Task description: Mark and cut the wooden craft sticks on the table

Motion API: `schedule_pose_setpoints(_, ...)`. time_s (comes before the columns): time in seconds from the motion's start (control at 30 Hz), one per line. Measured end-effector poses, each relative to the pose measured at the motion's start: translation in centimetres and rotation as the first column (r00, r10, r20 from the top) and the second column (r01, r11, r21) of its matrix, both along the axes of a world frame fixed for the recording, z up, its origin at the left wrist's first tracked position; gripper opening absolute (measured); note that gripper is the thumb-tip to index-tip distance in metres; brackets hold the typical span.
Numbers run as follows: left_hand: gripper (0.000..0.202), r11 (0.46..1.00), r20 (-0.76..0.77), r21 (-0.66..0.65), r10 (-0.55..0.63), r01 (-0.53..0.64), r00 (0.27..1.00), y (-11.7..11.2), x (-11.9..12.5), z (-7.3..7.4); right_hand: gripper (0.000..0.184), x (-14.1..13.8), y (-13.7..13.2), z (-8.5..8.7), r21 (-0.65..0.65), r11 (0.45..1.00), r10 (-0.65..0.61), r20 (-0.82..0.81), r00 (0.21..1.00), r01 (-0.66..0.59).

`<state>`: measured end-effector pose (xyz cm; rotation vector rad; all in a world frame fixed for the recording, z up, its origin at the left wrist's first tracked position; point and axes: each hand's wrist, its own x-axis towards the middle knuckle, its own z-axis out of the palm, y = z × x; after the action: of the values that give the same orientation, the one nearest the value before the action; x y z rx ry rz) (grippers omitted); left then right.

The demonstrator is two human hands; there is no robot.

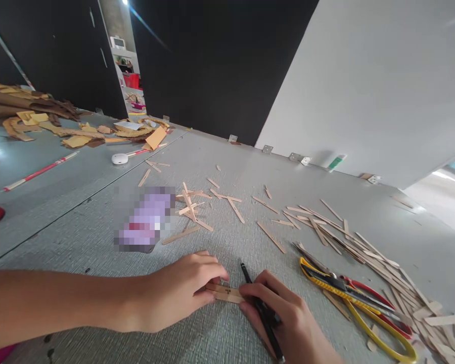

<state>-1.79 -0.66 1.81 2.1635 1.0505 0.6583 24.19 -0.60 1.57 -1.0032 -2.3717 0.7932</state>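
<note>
Two short wooden craft sticks [224, 297] lie side by side at the bottom middle, with a small dark mark on the upper one. Their left ends are pinched between the thumb and fingers of my left hand [182, 288]. My right hand [284, 313] has its fingertips on their right ends while also holding a black pen [246, 273]. The pen slants across that hand, one end pointing away from me. To the right rest a yellow utility knife [337, 288] and scissors [375, 331] with red and yellow handles, overlapping each other.
Loose craft sticks [387, 273] pile up on the right; several more [191, 205] are scattered ahead. A blurred purple rectangular object [147, 217] lies left of them. Farther back are a white case [120, 158], a red-and-white stick [41, 171] and torn yellow-brown scraps [79, 134]. Metal brackets [267, 149] line the panels' base.
</note>
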Motion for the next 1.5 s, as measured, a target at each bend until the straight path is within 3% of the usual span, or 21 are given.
schedule_pose_setpoints(0.17,0.03,0.991,-0.152,-0.02,-0.134,0.132,0.979,-0.4,-1.2,2.1,0.018,0.1,-0.2,-0.1,0.01,1.0,0.006,0.004,1.0,-0.006)
schedule_pose_setpoints(0.23,0.036,0.978,-0.274,0.128,-0.122,0.162,0.954,-1.5,-1.5,2.5,0.017,0.1,-0.2,-0.2,0.01,1.0,0.016,0.0,1.0,-0.016)
schedule_pose_setpoints(0.33,0.042,0.897,-0.454,0.361,-0.07,0.255,0.888,-3.6,-1.5,2.3,0.017,0.1,-0.1,-0.3,0.021,0.999,0.026,-0.007,1.0,-0.026)
schedule_pose_setpoints(0.47,0.039,0.829,-0.533,0.493,0.049,0.263,0.845,-5.1,-0.9,1.4,0.015,0.1,-0.1,-0.2,0.036,0.999,0.026,-0.004,1.0,-0.026)
schedule_pose_setpoints(0.7,0.045,0.831,-0.546,0.491,0.059,0.263,0.835,-4.8,-0.5,0.0,0.016,-0.1,0.0,-0.1,0.041,0.999,0.027,0.007,1.0,-0.028)
schedule_pose_setpoints(0.93,0.047,0.82,-0.559,0.481,0.014,0.31,0.829,-4.6,-0.5,0.8,0.016,-0.1,0.1,0.0,0.046,0.998,0.032,0.01,0.999,-0.033)
schedule_pose_setpoints(1.07,0.049,0.82,-0.535,0.476,-0.016,0.317,0.845,-4.5,-0.8,0.6,0.022,0.6,-0.1,0.2,0.042,0.998,0.05,-0.013,0.999,-0.049)
schedule_pose_setpoints(1.17,0.054,0.839,-0.496,0.451,-0.047,0.303,0.867,-4.3,-1.0,0.3,0.033,1.0,-0.1,1.1,0.051,0.996,-0.066,-0.087,0.994,0.071)
schedule_pose_setpoints(1.27,0.065,0.863,-0.489,0.406,-0.073,0.3,0.869,-4.1,-1.2,0.4,0.022,0.6,0.3,2.6,-0.076,0.969,-0.244,-0.104,0.964,0.237)
schedule_pose_setpoints(1.37,0.075,0.865,-0.471,0.395,-0.1,0.31,0.877,-4.0,-1.3,0.5,0.027,-0.2,0.8,4.1,-0.288,0.934,-0.255,-0.123,0.959,0.211)
schedule_pose_setpoints(1.5,0.075,0.845,-0.518,0.42,-0.078,0.332,0.852,-4.0,-1.3,0.8,0.029,-1.0,1.4,4.8,-0.333,0.919,-0.255,-0.096,0.962,0.21)
